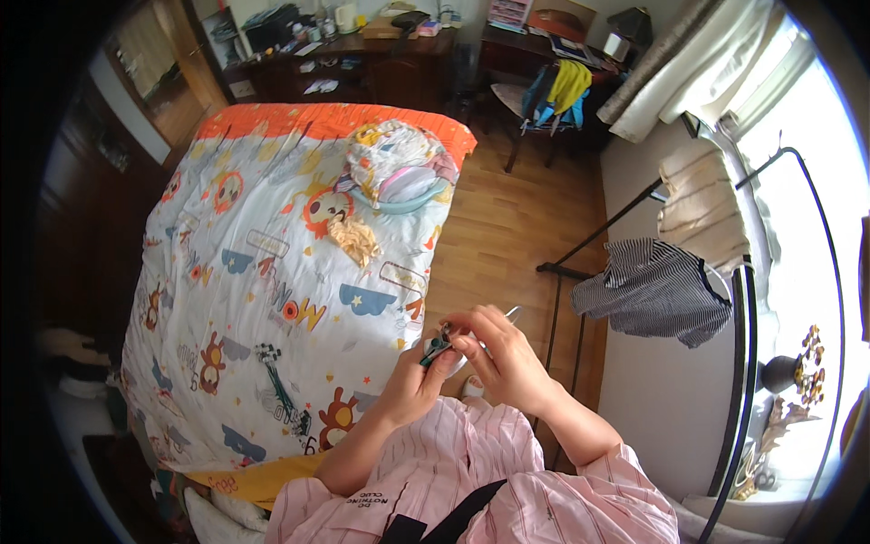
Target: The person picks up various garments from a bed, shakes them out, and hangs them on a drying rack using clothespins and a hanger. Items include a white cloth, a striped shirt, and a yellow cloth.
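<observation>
My left hand (416,382) grips a small green object (435,350), perhaps a clip, just above my lap. The fingertips of my right hand (501,348) close on a small dark part at its upper end. A thin white strip or loop (514,314) shows beyond my right fingers. The rest of the held item is hidden by my hands. To the left, a bundle of slim green rods with pale and dark ends (280,389) lies on the bed's printed cover (224,299).
A pale blue basin (408,202) heaped with cloth (391,153) stands at the bed's far right, near a crumpled peach cloth (354,241). A striped shirt (652,289) hangs on a black rack (578,272) to the right. Behind stand a desk and chair (510,102).
</observation>
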A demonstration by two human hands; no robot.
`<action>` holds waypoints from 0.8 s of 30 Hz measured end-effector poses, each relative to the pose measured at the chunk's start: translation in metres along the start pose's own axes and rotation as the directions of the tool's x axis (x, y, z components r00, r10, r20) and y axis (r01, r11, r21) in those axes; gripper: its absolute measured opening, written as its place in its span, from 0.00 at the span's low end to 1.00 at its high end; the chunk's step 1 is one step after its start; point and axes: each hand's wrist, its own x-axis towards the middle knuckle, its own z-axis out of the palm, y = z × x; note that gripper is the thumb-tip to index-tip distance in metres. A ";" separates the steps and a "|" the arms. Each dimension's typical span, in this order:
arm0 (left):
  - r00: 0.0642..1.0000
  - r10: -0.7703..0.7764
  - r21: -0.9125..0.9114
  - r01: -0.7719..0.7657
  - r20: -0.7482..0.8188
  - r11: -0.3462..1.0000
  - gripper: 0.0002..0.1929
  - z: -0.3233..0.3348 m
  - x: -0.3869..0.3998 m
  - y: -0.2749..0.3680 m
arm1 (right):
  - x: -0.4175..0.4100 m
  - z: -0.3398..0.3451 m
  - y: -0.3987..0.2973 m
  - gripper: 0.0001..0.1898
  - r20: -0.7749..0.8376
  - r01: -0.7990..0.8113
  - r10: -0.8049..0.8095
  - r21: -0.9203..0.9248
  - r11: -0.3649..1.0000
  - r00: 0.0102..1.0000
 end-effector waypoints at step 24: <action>0.924 -0.070 0.128 0.023 0.376 0.991 0.08 0.064 0.047 0.021 | -0.057 -0.066 0.046 0.10 -0.363 -0.112 0.235 0.329 0.938 0.902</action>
